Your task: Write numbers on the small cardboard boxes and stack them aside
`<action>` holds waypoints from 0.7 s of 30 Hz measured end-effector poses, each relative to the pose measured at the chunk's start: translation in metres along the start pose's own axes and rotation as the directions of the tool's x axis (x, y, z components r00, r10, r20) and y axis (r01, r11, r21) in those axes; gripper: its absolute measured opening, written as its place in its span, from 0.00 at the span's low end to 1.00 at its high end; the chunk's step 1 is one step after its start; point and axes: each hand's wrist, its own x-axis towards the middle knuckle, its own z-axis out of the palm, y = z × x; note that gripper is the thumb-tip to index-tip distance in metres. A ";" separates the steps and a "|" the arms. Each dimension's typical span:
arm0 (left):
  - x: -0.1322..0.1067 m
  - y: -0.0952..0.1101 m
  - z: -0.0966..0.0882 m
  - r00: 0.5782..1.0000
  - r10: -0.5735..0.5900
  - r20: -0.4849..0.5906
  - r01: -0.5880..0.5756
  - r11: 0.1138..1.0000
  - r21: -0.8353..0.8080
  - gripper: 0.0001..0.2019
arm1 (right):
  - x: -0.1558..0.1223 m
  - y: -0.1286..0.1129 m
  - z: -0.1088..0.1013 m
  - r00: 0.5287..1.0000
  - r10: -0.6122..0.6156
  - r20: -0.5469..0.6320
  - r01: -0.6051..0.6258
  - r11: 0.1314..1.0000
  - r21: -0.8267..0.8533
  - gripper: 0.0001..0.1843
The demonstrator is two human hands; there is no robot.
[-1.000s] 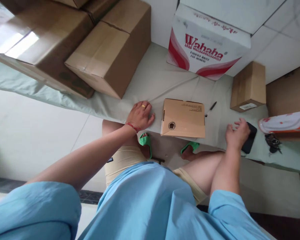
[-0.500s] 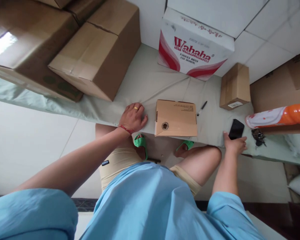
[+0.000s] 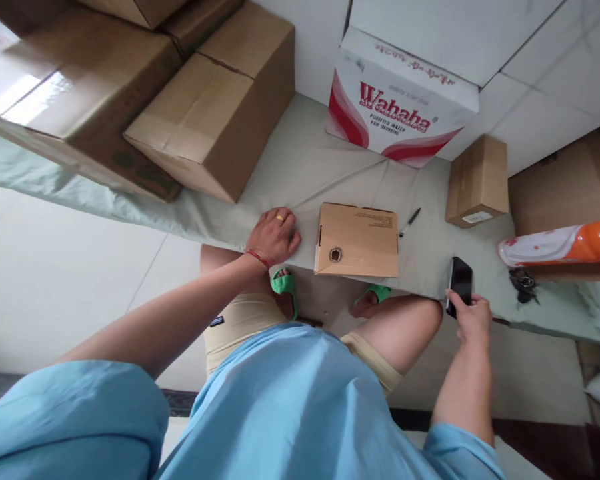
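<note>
The right hand (image 3: 473, 320) grips a black phone (image 3: 461, 283) by its lower end, fingers curled around its edges, holding it at the near edge of the cloth-covered worktop (image 3: 300, 167). The left hand (image 3: 274, 235) lies palm down on the cloth with fingers loosely spread, holding nothing, just beside a small cardboard box (image 3: 359, 240) but not touching it. A pen (image 3: 410, 221) lies beyond that box. Keys (image 3: 525, 283) rest to the right of the phone.
</note>
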 end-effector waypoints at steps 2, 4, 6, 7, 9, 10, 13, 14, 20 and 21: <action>0.000 0.000 0.000 1.000 0.002 -0.001 -0.002 1.000 0.005 0.16 | -0.029 -0.005 0.006 0.997 0.032 0.072 -0.047 0.973 0.226 0.44; 0.000 -0.001 0.000 1.000 0.005 -0.001 -0.005 1.000 0.008 0.15 | -0.065 -0.017 0.014 0.994 -0.003 0.112 -0.036 0.940 0.340 0.44; 0.000 -0.001 0.001 1.000 0.004 -0.002 -0.004 1.000 0.009 0.15 | -0.107 -0.035 0.020 0.985 -0.114 0.133 0.041 0.890 0.455 0.44; -0.001 -0.002 0.001 1.000 -0.001 -0.003 0.001 1.000 0.006 0.15 | -0.128 -0.046 0.023 0.968 -0.192 0.159 0.096 0.877 0.472 0.43; -0.001 -0.002 0.002 1.000 -0.015 -0.007 0.015 1.000 -0.005 0.15 | -0.166 -0.069 0.029 0.919 -0.333 0.213 0.210 0.868 0.451 0.44; -0.001 -0.002 0.002 1.000 -0.021 -0.006 0.021 1.000 -0.010 0.15 | -0.182 -0.081 0.032 0.892 -0.397 0.215 0.278 0.859 0.431 0.46; 0.000 -0.001 0.002 1.000 -0.027 0.007 0.027 1.000 -0.001 0.16 | -0.212 -0.110 0.044 0.807 -0.579 0.120 0.499 0.775 0.387 0.45; 0.000 -0.001 0.001 1.000 -0.026 0.011 0.026 1.000 0.007 0.16 | -0.217 -0.118 0.048 0.776 -0.625 0.085 0.557 0.742 0.372 0.44; 0.001 -0.001 0.001 1.000 -0.026 0.005 0.026 1.000 0.013 0.15 | -0.222 -0.141 0.062 0.709 -0.705 0.019 0.671 0.683 0.290 0.45; 0.000 -0.002 0.002 1.000 -0.025 0.003 0.025 1.000 0.011 0.15 | -0.222 -0.143 0.063 0.713 -0.701 0.024 0.667 0.688 0.285 0.45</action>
